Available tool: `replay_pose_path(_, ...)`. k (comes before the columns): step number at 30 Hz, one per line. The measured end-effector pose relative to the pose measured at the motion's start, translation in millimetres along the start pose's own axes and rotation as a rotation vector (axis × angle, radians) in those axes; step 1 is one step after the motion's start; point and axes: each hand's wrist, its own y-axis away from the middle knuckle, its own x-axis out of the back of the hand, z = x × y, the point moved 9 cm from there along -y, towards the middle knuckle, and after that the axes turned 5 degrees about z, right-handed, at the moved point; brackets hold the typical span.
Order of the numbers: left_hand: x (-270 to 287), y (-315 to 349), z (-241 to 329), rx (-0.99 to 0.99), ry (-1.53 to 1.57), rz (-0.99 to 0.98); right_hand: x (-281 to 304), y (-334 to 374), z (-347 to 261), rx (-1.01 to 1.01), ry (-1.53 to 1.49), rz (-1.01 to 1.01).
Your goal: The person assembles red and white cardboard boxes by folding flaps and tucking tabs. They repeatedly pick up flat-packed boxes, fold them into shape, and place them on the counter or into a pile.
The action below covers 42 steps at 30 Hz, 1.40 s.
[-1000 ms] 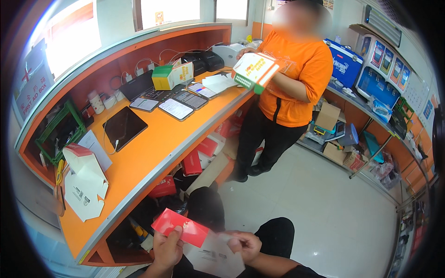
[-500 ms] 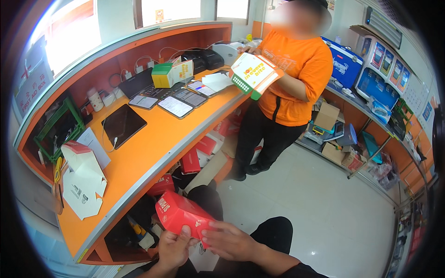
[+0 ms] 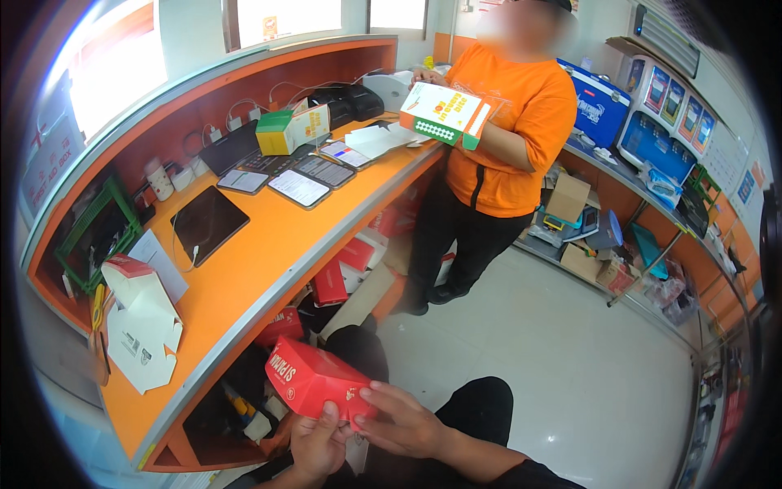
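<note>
Containing dark items, a green crate [image 3: 126,208] stands left on the desk [image 3: 244,277]; an opened carton [image 3: 147,342] and a tablet [image 3: 210,224] follow. Beside the desk, the left grip [image 3: 319,444] clamps the red carton [image 3: 314,379], long axis upper-left to lower-right; the right grip [image 3: 405,421] touches its lower end, closure indeterminate.

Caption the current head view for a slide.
Left hand holding and right hand touching a red carton beside an orange counter; a co-worker holds another box.
</note>
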Motion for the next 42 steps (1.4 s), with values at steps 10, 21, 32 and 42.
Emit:
replay_pose_path(10, -0.4, -2.0, 9.4, -0.192, -0.655, -0.189, -0.6, 23.1, 20.7, -0.154, 0.059, 0.142)
replay_pose_path(21, 11.3, 8.8, 5.5, -0.159, -1.569, -1.018, -27.0, 122.3, 146.0, -1.211, -1.344, 0.414)
replay_pose_path(32, 23.9, 25.6, -4.0, 0.209, -1.57, -1.186, -29.0, 163.0, 134.5, -1.078, -1.441, 0.072)
replay_pose_path(42, 19.0, 35.8, -9.8, 0.284, -1.493, -1.133, -38.9, 122.0, 107.7, -1.036, -1.13, -0.193)
